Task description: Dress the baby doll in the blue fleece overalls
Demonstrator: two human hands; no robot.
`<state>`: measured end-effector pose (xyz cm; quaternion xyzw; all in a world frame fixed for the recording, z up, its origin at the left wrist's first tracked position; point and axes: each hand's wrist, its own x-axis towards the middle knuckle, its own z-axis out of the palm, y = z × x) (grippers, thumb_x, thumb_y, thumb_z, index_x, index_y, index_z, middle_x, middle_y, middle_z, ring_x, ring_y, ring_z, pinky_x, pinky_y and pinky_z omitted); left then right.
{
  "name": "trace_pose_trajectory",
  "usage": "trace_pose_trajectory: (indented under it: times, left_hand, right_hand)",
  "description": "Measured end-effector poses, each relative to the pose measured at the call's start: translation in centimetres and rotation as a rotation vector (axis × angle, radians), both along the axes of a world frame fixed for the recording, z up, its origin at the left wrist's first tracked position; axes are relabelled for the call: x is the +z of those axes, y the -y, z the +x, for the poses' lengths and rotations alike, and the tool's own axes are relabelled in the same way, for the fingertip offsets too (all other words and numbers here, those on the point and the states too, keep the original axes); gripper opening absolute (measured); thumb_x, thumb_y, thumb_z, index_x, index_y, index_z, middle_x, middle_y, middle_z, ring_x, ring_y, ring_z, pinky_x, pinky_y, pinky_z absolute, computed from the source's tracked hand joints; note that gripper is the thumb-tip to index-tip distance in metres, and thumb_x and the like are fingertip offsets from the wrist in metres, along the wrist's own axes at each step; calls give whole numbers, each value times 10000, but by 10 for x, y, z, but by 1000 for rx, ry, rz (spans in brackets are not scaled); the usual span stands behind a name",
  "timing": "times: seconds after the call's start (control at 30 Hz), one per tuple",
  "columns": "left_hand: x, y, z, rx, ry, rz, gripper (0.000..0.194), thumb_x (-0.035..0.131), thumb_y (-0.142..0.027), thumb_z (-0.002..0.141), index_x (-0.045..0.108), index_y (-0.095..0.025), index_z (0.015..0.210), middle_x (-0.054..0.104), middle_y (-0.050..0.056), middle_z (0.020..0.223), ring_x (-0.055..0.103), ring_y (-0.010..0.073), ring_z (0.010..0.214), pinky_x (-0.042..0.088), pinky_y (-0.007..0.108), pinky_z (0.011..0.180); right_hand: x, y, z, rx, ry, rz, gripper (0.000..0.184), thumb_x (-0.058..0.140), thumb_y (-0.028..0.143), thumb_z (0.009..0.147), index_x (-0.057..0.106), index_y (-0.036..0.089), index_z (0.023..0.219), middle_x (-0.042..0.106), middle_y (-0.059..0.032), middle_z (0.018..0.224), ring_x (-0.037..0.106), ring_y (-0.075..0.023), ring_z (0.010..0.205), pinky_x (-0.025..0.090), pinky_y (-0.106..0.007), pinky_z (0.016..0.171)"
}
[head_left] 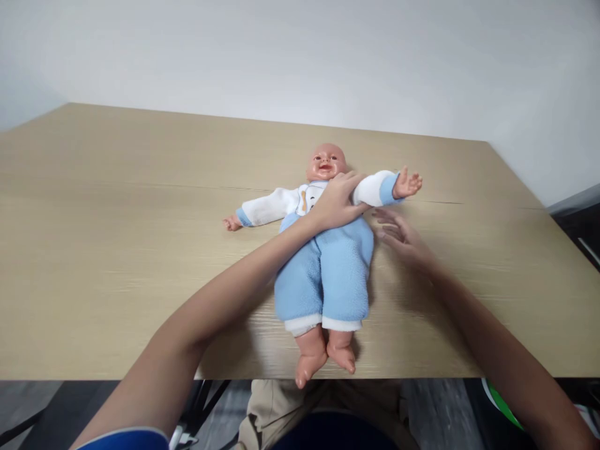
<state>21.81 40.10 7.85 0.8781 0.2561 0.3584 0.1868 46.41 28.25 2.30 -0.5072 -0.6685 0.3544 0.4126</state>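
Observation:
A baby doll [344, 269] lies on its back on the wooden table, head toward the wall and bare feet at the near edge. It wears light blue fleece trousers and a white top with blue cuffs. My left hand [335, 203] reaches across its chest, with thumb and fingers on either side of the doll's upper arm on the right of the view. That doll arm [375, 187] sticks out and up. Beside the doll's hip, my right hand [400, 237] is open, its fingers apart and slightly blurred, holding nothing.
The wide wooden table [140, 250] reaches back to a pale wall [281, 56]. A dark object [581, 219] stands past the table's right edge. Below the near edge are my lap in beige trousers [276, 406] and dark metal supports.

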Motion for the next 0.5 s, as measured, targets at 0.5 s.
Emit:
trace_pose_trajectory:
  times: [0.5]
  left_hand:
    - [-7,-10,-54,262,680,-427,710,505,-889,1065,668,-261,1353,807,131,1351,721,338,1405,585,546,1237]
  right_hand:
    - [6,-36,-107,193,-453,-124,369,720,529,911,719,296,1198,811,-62,1245,735,-328,1226,592,-510,1131]
